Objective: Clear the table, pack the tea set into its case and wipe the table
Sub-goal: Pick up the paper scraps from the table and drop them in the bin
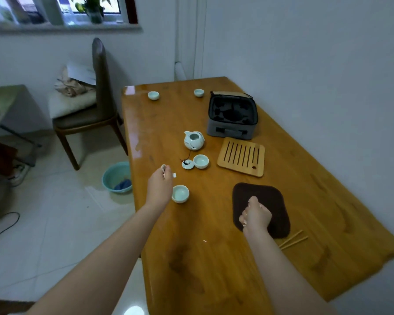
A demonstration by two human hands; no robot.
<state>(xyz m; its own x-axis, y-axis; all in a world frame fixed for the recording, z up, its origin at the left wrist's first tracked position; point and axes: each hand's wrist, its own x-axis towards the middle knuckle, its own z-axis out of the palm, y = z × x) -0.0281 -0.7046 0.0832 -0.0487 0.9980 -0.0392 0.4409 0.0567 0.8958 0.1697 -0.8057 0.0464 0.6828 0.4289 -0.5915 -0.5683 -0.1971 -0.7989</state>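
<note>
My left hand [160, 185] pinches small white paper scraps [163, 167] above the table's left edge, beside a pale green cup [180, 193]. My right hand [256, 215] is curled into a fist over the dark brown cloth [273, 196]; whether it holds anything I cannot tell. A white teapot [193, 140] stands uncovered, its lid [188, 164] lying next to another cup [200, 161]. Two more cups [153, 95] [198, 92] stand at the far end. The grey case [232, 115] lies open, its foam slots bare. A bamboo tray [241, 156] lies in front of it.
Two thin wooden sticks [293, 240] lie near the cloth. A tiny white scrap [204, 241] lies on the wooden table [214, 269]. On the floor left of the table stands a teal basin [116, 176] with a blue cloth. A chair [93, 110] stands at the far left corner.
</note>
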